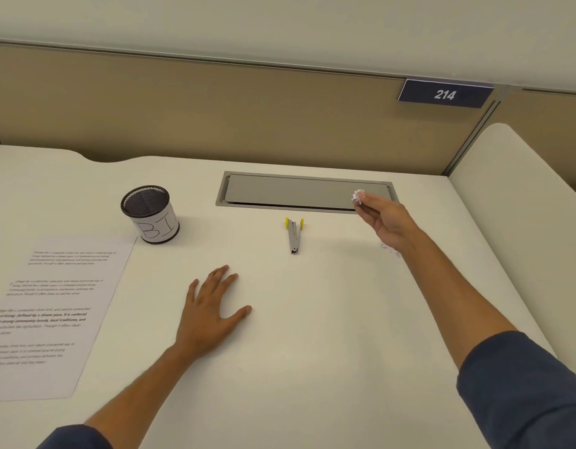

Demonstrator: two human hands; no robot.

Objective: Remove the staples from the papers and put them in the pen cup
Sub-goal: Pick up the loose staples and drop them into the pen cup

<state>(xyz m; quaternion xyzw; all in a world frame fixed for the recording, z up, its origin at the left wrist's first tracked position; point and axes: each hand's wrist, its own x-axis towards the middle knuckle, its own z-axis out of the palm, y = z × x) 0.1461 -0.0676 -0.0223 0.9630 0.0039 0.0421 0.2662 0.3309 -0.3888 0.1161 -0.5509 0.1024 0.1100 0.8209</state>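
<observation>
The white worktop (312, 335) fills most of the view, backed by a tan partition panel (215, 115) that carries a dark blue plate reading 214 (445, 94). Set into the worktop near its far edge is a long grey cable-tray lid (296, 191).

At the left edge lies a printed paper sheet (53, 312), flat, with several blocks of text; part of it runs out of view. Whether any staple is in it cannot be told at this size.

The left hand (212, 312) rests palm down on the bare worktop, fingers straight and spread, holding nothing. It lies just right of the paper sheet and nearer the person than the pen cup.

The right hand (382, 222) is raised over the right end of the cable-tray lid, its fingertips pinching a small crumpled white scrap (358, 195). This hand is well apart from the pen cup, which stands far to its left across the worktop.

The black mesh pen cup (150, 213) stands upright just beyond the top right corner of the paper sheet, wrapped in a white label with handwritten letters.

Between the two hands, closer to the cable-tray lid, lies a grey staple remover (293, 235) with yellow tabs, untouched. Faint small marks (390, 249) show on the worktop under the right wrist; what they are is unclear.
</observation>
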